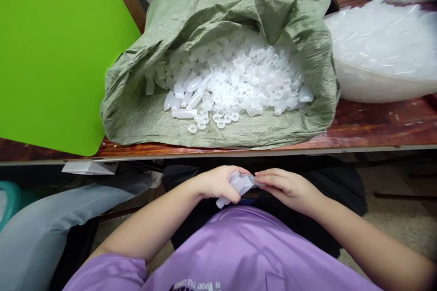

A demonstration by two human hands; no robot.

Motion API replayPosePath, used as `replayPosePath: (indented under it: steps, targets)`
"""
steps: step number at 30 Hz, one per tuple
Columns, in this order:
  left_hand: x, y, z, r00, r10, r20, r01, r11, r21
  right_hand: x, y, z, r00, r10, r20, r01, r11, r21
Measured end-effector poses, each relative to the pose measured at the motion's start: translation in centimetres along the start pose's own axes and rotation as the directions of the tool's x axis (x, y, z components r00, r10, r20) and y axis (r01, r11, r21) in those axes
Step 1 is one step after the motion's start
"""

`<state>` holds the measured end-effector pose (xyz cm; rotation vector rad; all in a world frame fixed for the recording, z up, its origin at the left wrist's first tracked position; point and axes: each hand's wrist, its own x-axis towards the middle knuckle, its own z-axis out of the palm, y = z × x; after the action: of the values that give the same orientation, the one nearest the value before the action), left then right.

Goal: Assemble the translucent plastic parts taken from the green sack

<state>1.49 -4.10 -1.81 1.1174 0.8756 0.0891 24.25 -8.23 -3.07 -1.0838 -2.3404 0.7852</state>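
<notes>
My left hand is wrapped round several small, translucent white plastic tube-shaped pieces, just above my lap. One piece sticks out below my left thumb. My right hand meets them from the other side, with its fingers pressed together at the end of a translucent piece beside the left fingers. Beyond my hands, a pale green woven sack lies on its side with its mouth facing me. Many similar white plastic pieces and small rings fill its opening.
The sack rests on a reddish-brown table. A bright green board stands at the left, and a heaped clear plastic bag lies at the right. Another person's leg in light jeans and a teal tub are at the lower left.
</notes>
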Motion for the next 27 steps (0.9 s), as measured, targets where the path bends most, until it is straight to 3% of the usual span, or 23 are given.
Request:
replayPosePath:
  steps: [3, 5, 10, 14, 16, 18, 21, 23, 25, 27]
  targets:
    - [0.2, -0.3, -0.1, 0.999, 0.01, -0.032, -0.01, 1.0, -0.011, -0.1, 0.6, 1.4, 0.991, 0.03, -0.133, -0.022, 0.998, 0.065]
    - [0.0, -0.3, -0.4, 0.999, -0.002, 0.045, 0.006, 0.997, -0.078, -0.2, 0.6, 1.6, 0.987, -0.051, -0.149, 0.064, 0.994, 0.083]
    - [-0.1, -0.3, -1.2, 0.963, -0.077, 0.258, 0.121, 0.979, -0.163, -0.4, -0.3, -0.4, 0.944, -0.326, 0.05, 0.329, 0.942, -0.066]
    - [0.5, 0.0, -1.4, 0.949, -0.094, 0.301, 0.146, 0.977, -0.156, 0.1, -0.4, -1.5, 0.908, -0.385, 0.165, 0.404, 0.909, -0.101]
    - [0.6, 0.3, -1.4, 0.951, -0.09, 0.295, 0.139, 0.979, -0.147, 0.4, -0.1, -1.1, 0.951, -0.271, 0.151, 0.287, 0.953, -0.096]
    - [0.6, 0.7, -1.3, 0.96, -0.078, 0.267, 0.105, 0.991, -0.086, 0.6, 0.3, -0.2, 0.987, -0.012, 0.157, 0.024, 0.997, -0.077]
    - [0.5, 0.9, -1.1, 0.992, -0.056, 0.11, 0.042, 0.991, 0.125, 0.4, 0.9, 1.5, 0.908, 0.379, 0.177, -0.386, 0.922, 0.005]
    - [0.6, 0.7, -1.0, 0.999, -0.038, -0.009, 0.039, 0.977, 0.212, 0.0, 1.2, 2.6, 0.904, 0.422, 0.07, -0.426, 0.902, 0.075]
    - [0.7, 0.4, -0.9, 0.997, -0.028, -0.068, 0.041, 0.979, 0.2, -0.5, 1.5, 3.5, 0.946, 0.319, -0.055, -0.31, 0.943, 0.123]
    - [0.9, -0.1, -0.6, 0.997, -0.031, -0.076, 0.045, 0.982, 0.183, -0.7, 1.7, 4.4, 0.949, 0.311, -0.057, -0.294, 0.935, 0.199]
